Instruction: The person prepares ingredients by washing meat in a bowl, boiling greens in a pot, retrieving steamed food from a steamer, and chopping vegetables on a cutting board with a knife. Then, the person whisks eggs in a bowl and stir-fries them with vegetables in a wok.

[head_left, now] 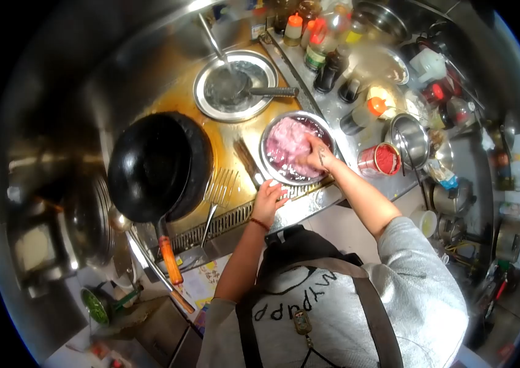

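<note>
Two bare hands were at one round steel mixing bowl point(263, 151), set apart in what they did. The right hand point(319, 154) had come over the bowl's right rim, its fingers sunk in the raw pink meat point(287, 138); how tightly they closed could not be told. The left hand point(269, 197) stood at the bowl's near rim, fingers loosely spread and holding nothing visible; whether they touched the metal was unclear.

The meat lay inside the bowl, mostly to the left of the right hand and ahead of the left one, so the right was nearer. It formed a soft, wet, glistening heap with no clear long axis, dark shiny liquid around it.

Left of the bowl sat a deep black wok point(149, 165) with a turned orange wooden handle point(169, 257). Between wok and bowl, toward the person, lay a thin-tined metal fork point(222, 186). Beyond the bowl, leftward, was a shiny round metal pan point(200, 92); to its right stood an open red tin point(370, 161), cylindrical, with red contents.
</note>
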Action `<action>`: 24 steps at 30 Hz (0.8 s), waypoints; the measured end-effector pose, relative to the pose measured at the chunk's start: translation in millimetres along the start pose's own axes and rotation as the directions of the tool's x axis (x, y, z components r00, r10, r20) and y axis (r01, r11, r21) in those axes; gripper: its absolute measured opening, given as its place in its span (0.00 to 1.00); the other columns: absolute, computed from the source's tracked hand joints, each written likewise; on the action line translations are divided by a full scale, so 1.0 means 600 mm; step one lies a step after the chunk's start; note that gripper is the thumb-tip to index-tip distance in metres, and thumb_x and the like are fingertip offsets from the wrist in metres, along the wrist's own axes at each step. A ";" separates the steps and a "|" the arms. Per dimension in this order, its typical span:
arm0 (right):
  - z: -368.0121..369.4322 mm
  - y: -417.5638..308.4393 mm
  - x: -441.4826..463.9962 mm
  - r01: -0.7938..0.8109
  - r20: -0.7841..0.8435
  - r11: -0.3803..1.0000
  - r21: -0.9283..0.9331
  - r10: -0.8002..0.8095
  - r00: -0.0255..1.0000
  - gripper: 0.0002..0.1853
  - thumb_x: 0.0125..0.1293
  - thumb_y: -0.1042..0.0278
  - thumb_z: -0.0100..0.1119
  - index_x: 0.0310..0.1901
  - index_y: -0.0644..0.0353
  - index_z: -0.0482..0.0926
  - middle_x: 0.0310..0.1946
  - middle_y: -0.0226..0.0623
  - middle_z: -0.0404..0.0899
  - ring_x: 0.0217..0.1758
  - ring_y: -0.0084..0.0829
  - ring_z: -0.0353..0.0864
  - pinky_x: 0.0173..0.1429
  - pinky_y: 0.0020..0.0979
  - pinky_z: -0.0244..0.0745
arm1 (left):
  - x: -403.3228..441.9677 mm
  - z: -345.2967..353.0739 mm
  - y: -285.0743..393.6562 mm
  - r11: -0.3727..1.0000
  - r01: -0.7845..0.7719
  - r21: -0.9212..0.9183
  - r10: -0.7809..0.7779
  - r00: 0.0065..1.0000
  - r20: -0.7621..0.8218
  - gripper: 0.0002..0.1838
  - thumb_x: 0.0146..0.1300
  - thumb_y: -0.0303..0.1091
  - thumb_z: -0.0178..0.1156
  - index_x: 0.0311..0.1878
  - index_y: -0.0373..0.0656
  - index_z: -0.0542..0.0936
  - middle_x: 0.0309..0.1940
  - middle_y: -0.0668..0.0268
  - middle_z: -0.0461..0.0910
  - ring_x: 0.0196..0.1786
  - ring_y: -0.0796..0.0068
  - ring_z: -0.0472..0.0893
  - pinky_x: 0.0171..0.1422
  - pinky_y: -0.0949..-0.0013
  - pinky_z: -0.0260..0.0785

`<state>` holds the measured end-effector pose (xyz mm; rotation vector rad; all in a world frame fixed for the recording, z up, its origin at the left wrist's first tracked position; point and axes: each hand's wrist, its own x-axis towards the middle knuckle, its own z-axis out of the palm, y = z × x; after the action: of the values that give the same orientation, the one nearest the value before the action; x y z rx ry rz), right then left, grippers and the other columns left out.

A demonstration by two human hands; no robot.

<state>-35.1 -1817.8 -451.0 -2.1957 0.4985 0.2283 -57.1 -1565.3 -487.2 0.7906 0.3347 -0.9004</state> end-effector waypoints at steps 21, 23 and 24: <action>0.065 -0.022 0.039 0.038 0.242 0.960 0.277 -0.108 0.964 0.37 0.63 0.45 0.56 0.66 0.62 0.63 0.60 0.53 0.69 0.65 0.43 0.67 0.68 0.34 0.60 | -0.026 0.072 0.042 0.969 -0.204 0.137 0.228 0.956 -0.183 0.43 0.47 0.16 0.47 0.71 0.46 0.53 0.65 0.60 0.62 0.64 0.59 0.68 0.58 0.54 0.73; 0.083 -0.032 0.041 0.008 0.323 0.951 0.308 -0.113 0.940 0.36 0.64 0.46 0.55 0.66 0.62 0.62 0.61 0.53 0.69 0.65 0.42 0.67 0.68 0.34 0.60 | -0.040 0.060 0.048 0.969 -0.213 0.122 0.237 0.944 -0.229 0.40 0.47 0.16 0.48 0.69 0.46 0.59 0.62 0.60 0.66 0.56 0.61 0.74 0.51 0.58 0.77; 0.093 -0.035 0.043 -0.008 0.362 0.947 0.322 -0.116 0.925 0.36 0.64 0.46 0.55 0.66 0.62 0.62 0.62 0.53 0.68 0.65 0.42 0.67 0.68 0.34 0.60 | -0.046 0.054 0.049 0.972 -0.206 0.110 0.230 0.929 -0.289 0.38 0.48 0.16 0.49 0.67 0.45 0.61 0.59 0.60 0.68 0.54 0.61 0.75 0.47 0.59 0.78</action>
<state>-2.4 -1769.4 -479.1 -1.7889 0.2361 0.4946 -51.9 -1562.8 -435.7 1.0193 0.4703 -0.5854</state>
